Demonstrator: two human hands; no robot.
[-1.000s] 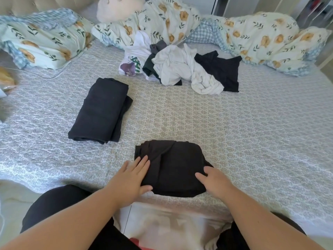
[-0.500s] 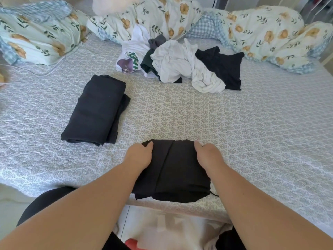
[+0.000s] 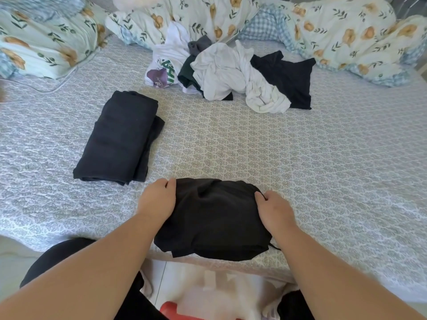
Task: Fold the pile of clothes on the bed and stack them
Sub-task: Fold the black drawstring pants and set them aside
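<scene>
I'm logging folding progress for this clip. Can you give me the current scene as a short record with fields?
left hand: grips the far left edge of the black garment
right hand: grips its far right edge
black garment: folded, lying at the near edge of the bed
folded dark garment: lies apart, further back on the left
unfolded pile: white, dark and printed clothes, at the back

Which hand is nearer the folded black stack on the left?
Left. The left hand sits just below-right of the folded black stack; the right hand is farther, across the black garment both hold.
</scene>
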